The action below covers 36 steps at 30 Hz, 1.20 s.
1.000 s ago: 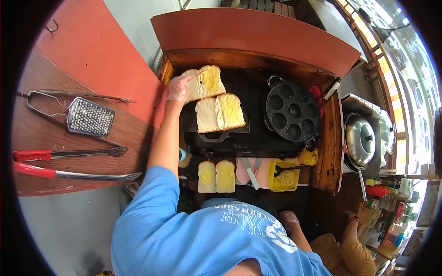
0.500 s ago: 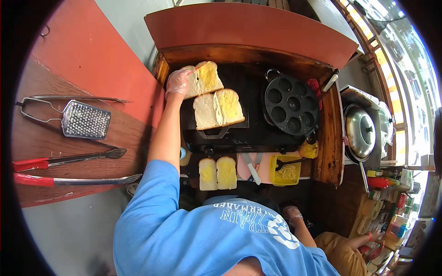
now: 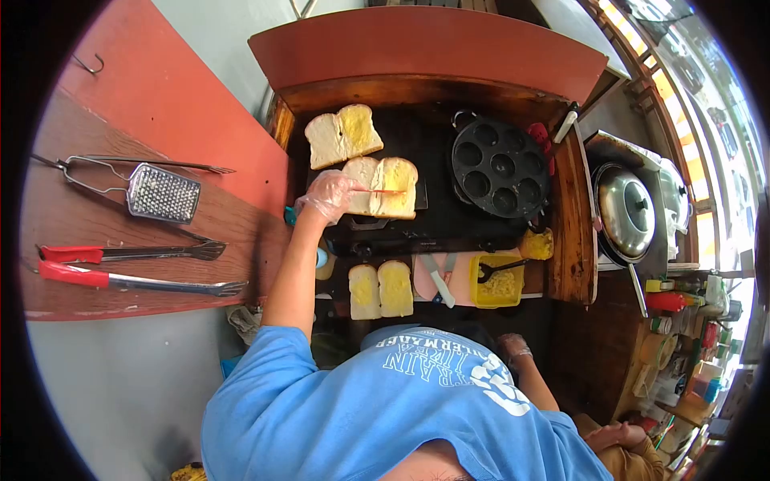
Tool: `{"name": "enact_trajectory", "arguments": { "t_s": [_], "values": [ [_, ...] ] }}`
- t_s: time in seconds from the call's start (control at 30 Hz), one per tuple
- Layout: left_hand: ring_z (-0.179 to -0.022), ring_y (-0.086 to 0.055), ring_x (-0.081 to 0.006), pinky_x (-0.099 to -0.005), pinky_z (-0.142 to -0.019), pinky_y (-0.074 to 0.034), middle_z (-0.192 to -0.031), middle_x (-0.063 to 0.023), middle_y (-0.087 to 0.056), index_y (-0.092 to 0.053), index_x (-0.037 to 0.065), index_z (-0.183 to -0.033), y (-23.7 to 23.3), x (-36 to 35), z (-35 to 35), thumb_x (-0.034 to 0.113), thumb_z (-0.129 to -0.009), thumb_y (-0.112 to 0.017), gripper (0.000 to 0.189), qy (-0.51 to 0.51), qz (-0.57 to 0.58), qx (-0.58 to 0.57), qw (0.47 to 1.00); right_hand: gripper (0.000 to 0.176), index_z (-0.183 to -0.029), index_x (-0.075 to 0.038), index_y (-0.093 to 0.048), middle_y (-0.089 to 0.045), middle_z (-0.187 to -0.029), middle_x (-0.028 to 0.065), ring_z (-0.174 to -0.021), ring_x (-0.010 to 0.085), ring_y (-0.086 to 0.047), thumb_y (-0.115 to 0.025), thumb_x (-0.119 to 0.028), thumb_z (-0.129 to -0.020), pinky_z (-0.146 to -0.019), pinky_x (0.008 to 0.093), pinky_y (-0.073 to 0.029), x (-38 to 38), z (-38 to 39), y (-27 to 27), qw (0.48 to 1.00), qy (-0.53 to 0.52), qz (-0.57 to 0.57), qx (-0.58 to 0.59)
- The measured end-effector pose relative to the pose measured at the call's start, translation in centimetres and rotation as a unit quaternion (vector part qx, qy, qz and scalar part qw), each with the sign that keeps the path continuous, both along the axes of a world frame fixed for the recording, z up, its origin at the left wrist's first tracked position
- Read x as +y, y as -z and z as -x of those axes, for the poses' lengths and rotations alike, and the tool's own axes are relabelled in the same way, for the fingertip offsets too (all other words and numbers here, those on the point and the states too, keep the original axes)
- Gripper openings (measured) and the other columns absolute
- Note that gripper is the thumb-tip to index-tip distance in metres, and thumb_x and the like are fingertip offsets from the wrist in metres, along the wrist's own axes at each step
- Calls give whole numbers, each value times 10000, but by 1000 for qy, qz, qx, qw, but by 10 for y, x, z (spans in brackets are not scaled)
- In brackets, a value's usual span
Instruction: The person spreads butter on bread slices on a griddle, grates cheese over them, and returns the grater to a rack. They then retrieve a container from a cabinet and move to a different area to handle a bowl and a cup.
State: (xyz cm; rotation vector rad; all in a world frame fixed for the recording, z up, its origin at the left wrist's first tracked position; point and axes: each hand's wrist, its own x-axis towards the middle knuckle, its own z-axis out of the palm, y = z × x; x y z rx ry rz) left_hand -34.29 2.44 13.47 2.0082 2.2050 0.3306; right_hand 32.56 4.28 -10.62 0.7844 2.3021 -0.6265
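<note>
My left hand (image 3: 327, 195), in a clear plastic glove, is closed round a thin red stick (image 3: 377, 191). The stick lies across a pair of bread slices (image 3: 395, 178) on the black cooking surface; the right slice of the pair is spread with yellow. Just behind lies a second pair of bread slices (image 3: 325, 143), its right slice yellow too. Two more yellow-smeared slices (image 3: 365, 290) rest in front of the stove, near my chest. Low at my right side hangs my right hand (image 3: 516, 349), also gloved, away from the bread; its fingers are indistinct.
A round black pan (image 3: 503, 166) with several hollows sits to the right. Beside the slices are white-handled knives (image 3: 443, 293) and a yellow tub (image 3: 497, 301). A grater (image 3: 164, 192) and red-handled tongs (image 3: 76, 276) hang at left. Another person's hands (image 3: 613, 437) show at lower right.
My left hand has moved with the red stick from the rear pair of bread slices toward me, onto the nearer pair. The view has shifted slightly. My right hand stays low at my side.
</note>
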Motion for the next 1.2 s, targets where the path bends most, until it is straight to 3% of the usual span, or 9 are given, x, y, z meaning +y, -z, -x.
{"name": "enact_trajectory", "arguments": {
  "t_s": [0.2, 0.3, 0.43, 0.5, 0.57, 0.73, 0.8, 0.9, 1.2],
  "values": [
    [-937, -672, -354, -458, -833, -530, -952, -161, -713, -775, 149, -1035, -15, 15, -10, 118, -886, -647, 199, -136, -28, 11, 990, 281, -1067, -160, -764, -732, -1092, 149, -1074, 328, -684, -521, -182, -928, -962, 412, -529, 18, 4, -21, 998, 58, 33, -3],
    [-921, -672, -359, -463, -831, -529, -940, -162, -712, -774, 153, -1043, -10, 14, -15, 112, -892, -633, 211, -133, -29, -7, 991, 282, -931, -121, -789, -753, -1011, 121, -986, 299, -712, -545, -260, -911, -899, 423, -544, 65, 82, -136, 981, -9, 147, -125],
    [-902, -672, -366, -468, -819, -529, -926, -167, -710, -775, 145, -1041, -8, 12, -19, 104, -894, -618, 219, -119, -58, 9, 991, 345, -779, -35, -751, -744, -828, 120, -766, 270, -712, -563, -298, -900, -744, 413, -564, 84, 176, -282, 984, 61, 163, 36],
    [-878, -671, -376, -474, -801, -528, -914, -172, -707, -775, 135, -1040, -4, 14, -19, 121, -909, -590, 227, -119, -52, 21, 991, 250, -752, -54, -658, -683, -750, 127, -715, 339, -673, -549, -242, -876, -728, 468, -541, 85, 222, -289, 976, -59, 88, 190],
    [-873, -670, -379, -477, -796, -527, -904, -175, -702, -775, 131, -1039, 7, 15, -16, 124, -914, -572, 238, -114, -63, 21, 991, 267, -784, -47, -692, -687, -714, 125, -708, 298, -692, -583, -270, -885, -732, 436, -551, 78, 279, -273, 929, 81, 58, 357],
    [-858, -671, -374, -470, -767, -525, -864, -176, -687, -775, 124, -1024, 19, 15, -9, 127, -924, -530, 265, -80, -114, 51, 989, 346, -785, 28, -721, -728, -753, 154, -658, 229, -718, -640, -287, -901, -686, 371, -573, 74, 389, -160, 935, 142, 141, 293],
    [-816, -663, -349, -464, -760, -537, -823, -128, -681, -775, 159, -1008, 20, 18, -7, 102, -876, -563, 257, -80, -98, 62, 990, 278, -777, 37, -711, -724, -720, 121, -556, 183, -673, -670, -214, -888, -558, 338, -547, 64, 404, -158, 785, 410, 297, 356],
    [-811, -657, -352, -471, -746, -531, -818, -131, -674, -777, 164, -1001, 22, 9, -10, 101, -863, -557, 267, -38, -93, 52, 994, 193, -805, 22, -718, -726, -718, 90, -524, 134, -633, -701, -156, -877, -484, 302, -506, 63, 413, -153, 714, 497, 316, 380],
    [-838, -664, -319, -428, -777, -546, -849, -125, -672, -770, 166, -1036, 22, 12, 7, 71, -876, -596, 253, -25, -29, 31, 999, 170, -836, 19, -721, -735, -745, 94, -475, 120, -566, -706, -142, -890, -432, 284, -442, 72, 408, -161, 707, 523, 300, 370]
  ]
}}
